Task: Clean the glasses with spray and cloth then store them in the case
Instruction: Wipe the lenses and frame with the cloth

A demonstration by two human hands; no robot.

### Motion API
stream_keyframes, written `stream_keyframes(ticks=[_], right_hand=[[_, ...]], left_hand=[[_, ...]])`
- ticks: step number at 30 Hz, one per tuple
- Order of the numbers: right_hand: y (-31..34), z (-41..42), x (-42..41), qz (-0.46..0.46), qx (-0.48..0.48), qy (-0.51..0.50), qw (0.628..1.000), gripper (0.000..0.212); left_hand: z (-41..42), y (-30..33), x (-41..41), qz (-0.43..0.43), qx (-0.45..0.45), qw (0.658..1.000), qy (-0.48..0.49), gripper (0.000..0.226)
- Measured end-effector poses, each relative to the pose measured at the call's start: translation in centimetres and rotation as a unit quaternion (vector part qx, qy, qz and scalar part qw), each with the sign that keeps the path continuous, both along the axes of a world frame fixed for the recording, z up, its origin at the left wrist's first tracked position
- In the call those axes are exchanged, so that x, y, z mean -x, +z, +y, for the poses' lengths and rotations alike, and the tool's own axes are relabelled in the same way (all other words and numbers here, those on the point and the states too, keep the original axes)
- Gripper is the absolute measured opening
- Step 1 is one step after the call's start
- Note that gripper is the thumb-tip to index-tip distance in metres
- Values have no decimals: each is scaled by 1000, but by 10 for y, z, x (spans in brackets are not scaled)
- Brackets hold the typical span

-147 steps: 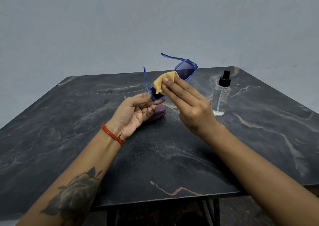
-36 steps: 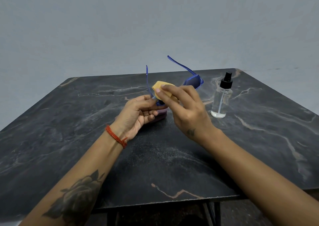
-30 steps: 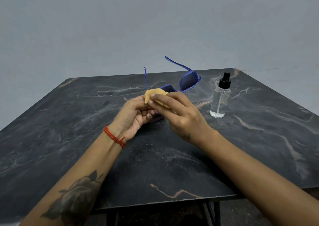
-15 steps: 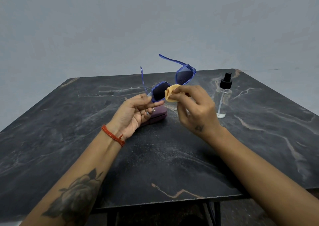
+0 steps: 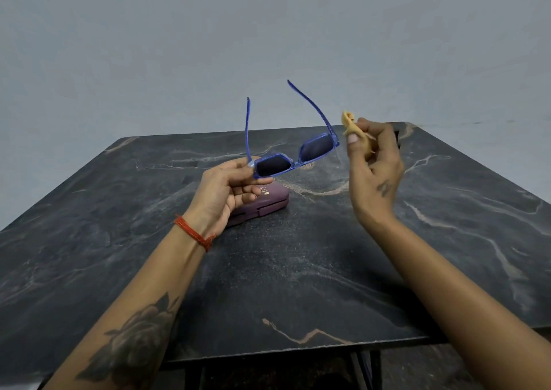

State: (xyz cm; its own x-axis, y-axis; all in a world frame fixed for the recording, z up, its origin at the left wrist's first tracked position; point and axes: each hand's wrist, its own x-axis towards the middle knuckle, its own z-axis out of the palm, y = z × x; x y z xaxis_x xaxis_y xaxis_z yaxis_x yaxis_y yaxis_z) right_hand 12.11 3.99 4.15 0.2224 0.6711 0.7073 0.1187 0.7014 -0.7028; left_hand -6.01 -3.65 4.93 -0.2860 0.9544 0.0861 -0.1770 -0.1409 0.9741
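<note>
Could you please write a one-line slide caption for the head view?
Left hand holds blue glasses above the case; right hand pinches the cloth aside.

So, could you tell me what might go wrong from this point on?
The left hand holds the blue glasses by one corner only, above the table, so they could slip and drop. The purple case beneath that hand is shut, and the right hand holds the yellow cloth, so opening the case may be awkward. Fingers near the lens might smudge it.
</note>
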Motion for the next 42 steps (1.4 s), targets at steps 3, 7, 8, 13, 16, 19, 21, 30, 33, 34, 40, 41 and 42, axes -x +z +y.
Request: stream_keyframes(ticks=[3, 7, 8, 13, 16, 19, 21, 30, 33, 34, 40, 41, 42], right_hand=[[2, -1, -1, 6, 79, 110, 991, 10], [7, -4, 0, 35, 127, 212, 968, 6], [8, -4, -1, 43, 135, 232, 962, 4], [11, -5, 0, 89, 168, 304, 934, 9], [11, -4, 0, 98, 184, 341, 917, 14], [13, -2, -2, 94, 184, 359, 910, 17], [14, -2, -4, 92, 191, 350, 912, 17], [16, -4, -4, 104, 180, 280, 937, 17], [15, -4, -4, 104, 167, 277, 941, 19], [14, -4, -4, 98, 161, 277, 942, 20], [13, -8, -1, 49, 124, 299, 945, 26], [12, -8, -1, 42, 122, 304, 944, 26], [12, -8, -1, 34, 120, 307, 944, 26]], left_hand=[[0, 0, 0, 18, -4, 1000, 7, 24], [-1, 1, 1, 20, -13, 999, 27, 27], [-1, 2, 1, 23, -14, 999, 30, 28], [-3, 3, 3, 41, -17, 998, 43, 28], [-3, 3, 4, 48, -16, 997, 51, 27], [-2, 3, 5, 45, -20, 997, 60, 25], [-1, 2, 6, 40, -26, 997, 63, 24], [0, -1, -2, -97, -53, 994, 1, 60], [0, -6, -10, -90, -63, 993, -48, 85], [0, -7, -14, -86, -64, 993, -50, 88], [0, -10, -32, -117, -93, 989, -2, 71], [0, -11, -33, -132, -95, 987, 1, 65], [0, -11, -33, -148, -96, 984, 1, 59]])
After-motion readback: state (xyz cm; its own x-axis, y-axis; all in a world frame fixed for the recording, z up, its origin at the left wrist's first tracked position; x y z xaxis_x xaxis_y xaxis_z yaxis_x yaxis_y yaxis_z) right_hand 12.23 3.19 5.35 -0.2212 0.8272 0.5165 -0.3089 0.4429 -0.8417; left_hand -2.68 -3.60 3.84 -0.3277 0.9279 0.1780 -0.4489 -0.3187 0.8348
